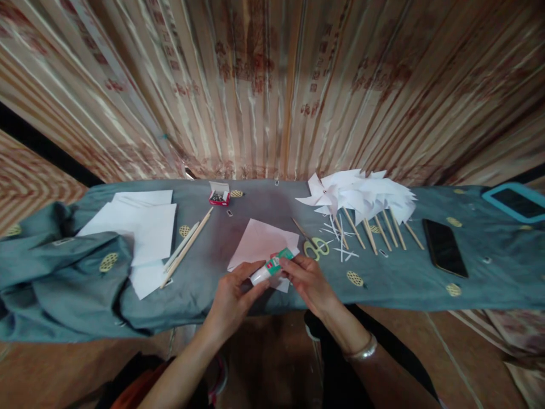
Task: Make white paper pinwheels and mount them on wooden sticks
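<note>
Between both hands I hold a green and white glue stick (275,264), tilted up to the right, above the near edge of the table. My left hand (238,287) grips its white lower end with fingers and thumb. The fingers of my right hand (309,281) are closed round its upper green end. Under and behind the glue stick lies a square piece of pinkish-white paper (261,241), partly covered by my hands. Just right of the paper rest scissors (315,248) with yellow-green handles, close to thin white paper strips (342,241).
White paper pinwheels (361,193) on wooden sticks lie in a row at the back right. A black phone (445,248) and a blue-framed device (517,201) are farther right. On the left are paper sheets (155,227), sticks (187,247), bunched cloth (63,272) and a small red box (219,195).
</note>
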{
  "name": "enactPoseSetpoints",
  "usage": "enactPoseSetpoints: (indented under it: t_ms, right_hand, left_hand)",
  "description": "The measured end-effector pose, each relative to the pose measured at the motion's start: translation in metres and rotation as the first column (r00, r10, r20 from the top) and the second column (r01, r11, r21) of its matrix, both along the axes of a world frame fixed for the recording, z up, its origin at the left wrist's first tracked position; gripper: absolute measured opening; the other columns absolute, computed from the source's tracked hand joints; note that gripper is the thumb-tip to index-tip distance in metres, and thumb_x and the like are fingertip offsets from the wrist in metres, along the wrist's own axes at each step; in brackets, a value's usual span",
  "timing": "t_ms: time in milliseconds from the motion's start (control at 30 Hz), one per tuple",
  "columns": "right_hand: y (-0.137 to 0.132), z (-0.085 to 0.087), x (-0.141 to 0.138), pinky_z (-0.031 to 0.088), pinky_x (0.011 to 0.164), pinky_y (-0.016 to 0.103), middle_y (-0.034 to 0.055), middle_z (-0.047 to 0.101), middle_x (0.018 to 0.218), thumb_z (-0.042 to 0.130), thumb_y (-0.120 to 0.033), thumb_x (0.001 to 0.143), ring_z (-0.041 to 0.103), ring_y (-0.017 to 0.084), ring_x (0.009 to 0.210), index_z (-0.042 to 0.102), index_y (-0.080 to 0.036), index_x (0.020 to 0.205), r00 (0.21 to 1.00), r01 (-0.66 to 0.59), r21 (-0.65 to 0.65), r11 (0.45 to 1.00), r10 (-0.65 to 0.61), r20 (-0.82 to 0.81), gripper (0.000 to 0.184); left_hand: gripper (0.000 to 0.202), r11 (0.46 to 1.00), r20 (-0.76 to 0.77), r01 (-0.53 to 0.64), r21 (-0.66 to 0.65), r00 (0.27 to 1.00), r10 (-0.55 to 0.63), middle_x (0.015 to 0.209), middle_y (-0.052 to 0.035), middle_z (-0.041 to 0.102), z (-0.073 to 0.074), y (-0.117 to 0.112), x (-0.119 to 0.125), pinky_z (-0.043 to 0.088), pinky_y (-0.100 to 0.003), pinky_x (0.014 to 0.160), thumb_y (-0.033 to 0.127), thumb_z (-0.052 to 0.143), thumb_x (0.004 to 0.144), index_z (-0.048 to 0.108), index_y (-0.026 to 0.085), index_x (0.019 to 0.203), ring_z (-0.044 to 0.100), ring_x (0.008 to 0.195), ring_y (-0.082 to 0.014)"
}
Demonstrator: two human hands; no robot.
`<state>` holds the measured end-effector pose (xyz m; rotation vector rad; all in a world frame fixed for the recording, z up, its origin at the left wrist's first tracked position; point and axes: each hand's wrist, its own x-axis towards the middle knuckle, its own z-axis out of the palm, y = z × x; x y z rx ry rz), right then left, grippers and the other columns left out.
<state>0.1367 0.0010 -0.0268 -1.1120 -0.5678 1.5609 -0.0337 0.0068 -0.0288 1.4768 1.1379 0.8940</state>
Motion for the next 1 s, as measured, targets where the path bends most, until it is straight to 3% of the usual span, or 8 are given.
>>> enactPoseSetpoints:
  t_ms: [200, 333, 500, 633, 800, 933, 1000]
  right_hand:
    - [0.015, 0.004, 0.014, 0.047, 0.05, 0.018, 0.0018, 0.072, 0.071, 0.086, -0.034, 0.061, 0.062, 0.01, 0.059, 0.071, -0.016, 0.075, 0.948, 0.102, -0.105, 0.989, -0.129, -0.291, 0.027]
    - [0.018, 0.007, 0.019, 0.044, 0.043, 0.014, -0.0002, 0.07, 0.064, 0.086, -0.029, 0.063, 0.061, 0.008, 0.052, 0.069, -0.015, 0.075, 0.914, 0.081, -0.164, 0.983, -0.139, -0.382, 0.025]
    - [0.022, 0.005, 0.019, 0.046, 0.044, 0.013, -0.0021, 0.07, 0.067, 0.084, -0.023, 0.065, 0.058, 0.006, 0.051, 0.07, -0.017, 0.076, 0.908, 0.073, -0.164, 0.984, -0.134, -0.397, 0.018]
    - [0.026, 0.0, 0.019, 0.045, 0.044, 0.016, -0.0024, 0.068, 0.064, 0.083, -0.029, 0.065, 0.057, 0.007, 0.052, 0.07, -0.018, 0.074, 0.954, 0.067, -0.132, 0.989, -0.102, -0.283, 0.02]
    - [0.029, 0.0, 0.016, 0.043, 0.047, 0.02, -0.001, 0.068, 0.071, 0.083, -0.033, 0.061, 0.056, 0.008, 0.054, 0.07, -0.019, 0.078, 0.989, 0.113, -0.07, 0.991, -0.119, -0.091, 0.025]
    - [0.033, 0.001, 0.014, 0.042, 0.051, 0.021, -0.0007, 0.069, 0.074, 0.081, -0.035, 0.061, 0.056, 0.008, 0.057, 0.07, -0.018, 0.08, 0.987, 0.149, -0.008, 0.989, -0.148, 0.062, 0.028]
    - [0.035, 0.0, 0.012, 0.042, 0.053, 0.022, -0.001, 0.068, 0.073, 0.078, -0.038, 0.063, 0.056, 0.009, 0.058, 0.068, -0.019, 0.08, 0.962, 0.149, 0.079, 0.986, -0.163, 0.219, 0.027]
  left_hand:
    - [0.05, 0.985, -0.034, -0.148, -0.093, 0.989, 0.146, 0.095, -0.0085, 0.074, 0.0, 0.008, -0.017, 0.055, -0.03, 0.071, 0.043, 0.072, 0.07, 0.067, 0.016, 0.112, 0.068, 0.077, -0.0198]
    - [0.041, 0.978, -0.273, -0.202, 0.05, 0.939, 0.208, 0.098, -0.0082, 0.073, -0.006, 0.023, -0.04, 0.055, -0.034, 0.075, 0.048, 0.066, 0.072, 0.069, 0.019, 0.101, 0.067, 0.077, -0.0214]
    - [0.039, 0.964, -0.442, -0.13, 0.23, 0.869, 0.222, 0.114, -0.0099, 0.068, -0.023, 0.038, -0.06, 0.048, -0.042, 0.097, 0.042, 0.058, 0.077, 0.067, 0.021, 0.109, 0.063, 0.106, -0.0269]
    - [0.041, 0.941, -0.479, -0.068, 0.332, 0.847, 0.23, 0.124, -0.0119, 0.062, -0.031, 0.042, -0.064, 0.044, -0.046, 0.102, 0.037, 0.055, 0.081, 0.063, 0.019, 0.118, 0.057, 0.116, -0.0283]
    - [0.039, 0.909, -0.523, -0.004, 0.418, 0.817, 0.244, 0.13, -0.0102, 0.058, -0.032, 0.042, -0.066, 0.041, -0.051, 0.104, 0.032, 0.052, 0.086, 0.059, 0.022, 0.124, 0.051, 0.121, -0.029]
    - [0.035, 0.8, -0.515, 0.051, 0.597, 0.789, 0.334, 0.135, -0.012, 0.054, -0.028, 0.033, -0.051, 0.04, -0.054, 0.104, 0.025, 0.048, 0.091, 0.058, 0.022, 0.124, 0.042, 0.129, -0.0312]
    - [0.033, 0.763, -0.537, 0.168, 0.625, 0.802, 0.262, 0.135, -0.014, 0.054, -0.026, 0.022, -0.035, 0.039, -0.053, 0.104, 0.022, 0.044, 0.094, 0.058, 0.02, 0.124, 0.041, 0.131, -0.0304]
